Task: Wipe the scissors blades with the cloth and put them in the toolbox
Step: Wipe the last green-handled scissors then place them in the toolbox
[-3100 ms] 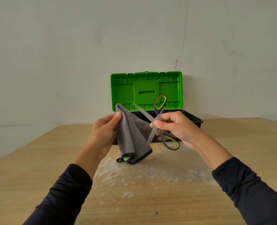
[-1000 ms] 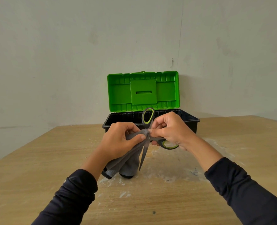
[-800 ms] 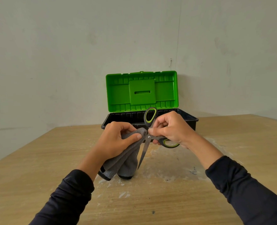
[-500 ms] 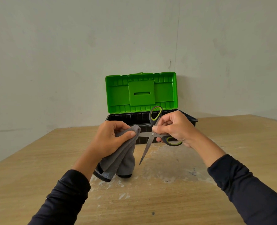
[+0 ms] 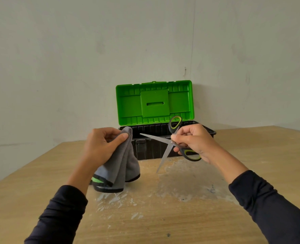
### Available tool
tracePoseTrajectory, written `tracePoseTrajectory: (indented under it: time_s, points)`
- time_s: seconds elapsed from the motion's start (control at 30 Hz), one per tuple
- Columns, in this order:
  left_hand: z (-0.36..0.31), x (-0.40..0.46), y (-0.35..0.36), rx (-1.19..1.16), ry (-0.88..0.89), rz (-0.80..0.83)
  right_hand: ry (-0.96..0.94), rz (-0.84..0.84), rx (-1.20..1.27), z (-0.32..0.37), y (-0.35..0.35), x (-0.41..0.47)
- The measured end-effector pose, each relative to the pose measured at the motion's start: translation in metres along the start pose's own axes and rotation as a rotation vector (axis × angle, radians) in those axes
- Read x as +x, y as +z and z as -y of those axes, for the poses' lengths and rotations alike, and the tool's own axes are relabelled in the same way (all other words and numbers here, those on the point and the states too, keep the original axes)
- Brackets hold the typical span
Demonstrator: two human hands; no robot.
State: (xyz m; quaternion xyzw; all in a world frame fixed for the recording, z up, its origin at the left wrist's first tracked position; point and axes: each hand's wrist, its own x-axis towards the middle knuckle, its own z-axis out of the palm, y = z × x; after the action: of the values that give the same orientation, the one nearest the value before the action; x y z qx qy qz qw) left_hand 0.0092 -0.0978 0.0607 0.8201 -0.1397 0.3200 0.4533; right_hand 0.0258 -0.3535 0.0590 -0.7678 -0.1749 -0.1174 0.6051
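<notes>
My right hand [image 5: 194, 140] grips the scissors [image 5: 165, 152] by their grey and green handles, just at the pivot. The blades are spread apart: one points left toward the cloth, the other points down at the table. My left hand [image 5: 101, 146] holds a folded grey cloth [image 5: 123, 166] that hangs down with its black and green hem near the tabletop. A small gap separates the cloth from the upper blade tip. Behind both hands stands the toolbox [image 5: 146, 150], black with its green lid [image 5: 154, 102] raised upright.
A wooden table [image 5: 163, 217] carries the toolbox and has whitish scuffed patches in the middle. A plain pale wall rises close behind the toolbox. The table's left edge runs diagonally at the left.
The cloth has come off the blades and my left hand has moved left. The scissors have opened wider, with one blade now pointing left.
</notes>
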Motion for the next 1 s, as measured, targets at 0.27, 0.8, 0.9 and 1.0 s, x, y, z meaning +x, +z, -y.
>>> tracePoseTrajectory:
  time_s: [0.27,0.8,0.9,1.0]
  points:
    - [-0.001,-0.012,0.032,0.096,0.029,0.146,0.102,-0.203,0.108,-0.011,0.016,0.001]
    - [-0.003,-0.020,0.053,-0.567,-0.205,0.254,0.064,-0.176,-0.152,-0.015,0.044,-0.008]
    - [-0.001,-0.018,0.051,-0.648,-0.205,0.217,0.123,-0.073,-0.082,-0.013,0.044,-0.008]
    - [-0.001,-0.015,0.046,-0.723,-0.220,0.111,0.158,0.022,0.021,-0.008,0.037,-0.007]
